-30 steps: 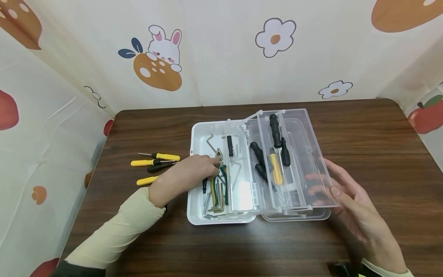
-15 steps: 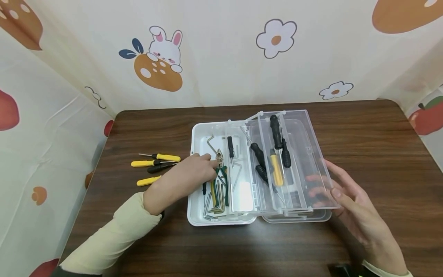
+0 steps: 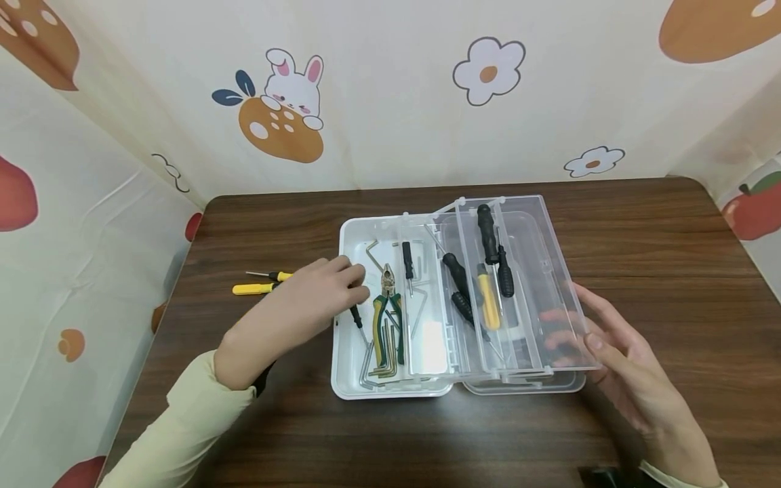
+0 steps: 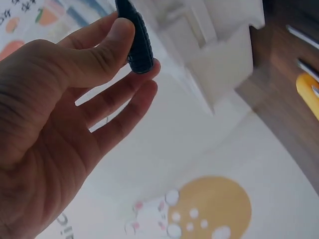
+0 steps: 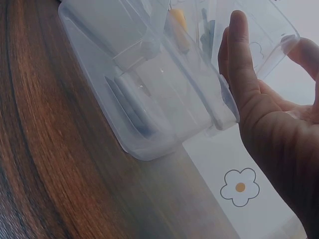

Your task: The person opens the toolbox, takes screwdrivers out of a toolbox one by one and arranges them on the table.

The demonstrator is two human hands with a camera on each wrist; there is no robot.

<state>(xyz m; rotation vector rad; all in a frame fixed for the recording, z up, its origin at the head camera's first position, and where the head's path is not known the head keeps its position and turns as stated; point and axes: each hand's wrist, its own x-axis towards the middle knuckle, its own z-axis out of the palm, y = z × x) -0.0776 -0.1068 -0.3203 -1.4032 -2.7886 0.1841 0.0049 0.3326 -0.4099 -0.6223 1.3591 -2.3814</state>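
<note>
Pinching a small black-handled screwdriver (image 3: 356, 316) by its ribbed handle, the left hand (image 3: 305, 298) lifts it; light, stiff, best held there. Right hand (image 3: 616, 359), fingers straight, steadies the clear toolbox (image 3: 549, 271).

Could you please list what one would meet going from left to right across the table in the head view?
Yellow-handled screwdrivers → left hand pinching a small black-handled screwdriver → green-handled pliers → yellow-handled screwdriver in the clear tray → clear tray's right edge → right hand.
</note>
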